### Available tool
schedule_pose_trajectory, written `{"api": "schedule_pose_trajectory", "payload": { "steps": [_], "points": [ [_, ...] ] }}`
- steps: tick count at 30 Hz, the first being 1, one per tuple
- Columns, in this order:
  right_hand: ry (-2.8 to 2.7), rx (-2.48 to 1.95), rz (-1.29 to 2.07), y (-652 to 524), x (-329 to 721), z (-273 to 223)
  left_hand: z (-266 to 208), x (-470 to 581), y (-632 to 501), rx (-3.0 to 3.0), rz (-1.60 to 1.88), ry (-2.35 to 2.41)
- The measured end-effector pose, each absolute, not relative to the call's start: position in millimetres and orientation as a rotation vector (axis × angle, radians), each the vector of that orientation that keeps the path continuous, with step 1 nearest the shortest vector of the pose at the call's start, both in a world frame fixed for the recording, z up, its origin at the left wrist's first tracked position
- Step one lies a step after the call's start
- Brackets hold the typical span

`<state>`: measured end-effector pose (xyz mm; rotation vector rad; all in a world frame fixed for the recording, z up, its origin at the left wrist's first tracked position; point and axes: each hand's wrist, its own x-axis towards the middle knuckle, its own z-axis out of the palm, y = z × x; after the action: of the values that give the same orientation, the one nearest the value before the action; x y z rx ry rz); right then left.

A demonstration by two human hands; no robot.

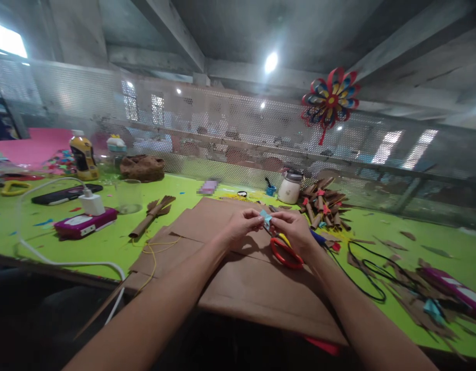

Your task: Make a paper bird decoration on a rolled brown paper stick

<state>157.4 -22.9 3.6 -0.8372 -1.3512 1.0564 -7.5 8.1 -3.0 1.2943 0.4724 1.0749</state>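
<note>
Green table [102, 247] beneath, one pinwheel [331, 100] up high, two purple boxes [86, 225] to the sides; and over the card [261, 293] your left hand [243, 226] and right hand [292, 229] both pinch one blue scrap [266, 217], right between them, one pair of scissors [295, 265] just below!

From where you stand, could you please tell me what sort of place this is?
Probably a craft workshop: there are scissors, brown sheets on a green table, and a hanging flower ornament.

Around your ten-thirty stands a yellow-and-black bottle [83, 158]; near one o'clock hangs a flower-shaped ornament [331, 100] (red tassel [322, 136] below).
</note>
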Motion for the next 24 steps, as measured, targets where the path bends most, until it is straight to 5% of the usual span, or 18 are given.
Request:
{"api": "schedule_pose_trajectory", "payload": {
  "steps": [24],
  "points": [
    [-1.397,-0.760,1.093,-19.3,159.9,-1.2,-5.7,-9.2,14.4,1.174,1.006,0.392]
  ]
}}
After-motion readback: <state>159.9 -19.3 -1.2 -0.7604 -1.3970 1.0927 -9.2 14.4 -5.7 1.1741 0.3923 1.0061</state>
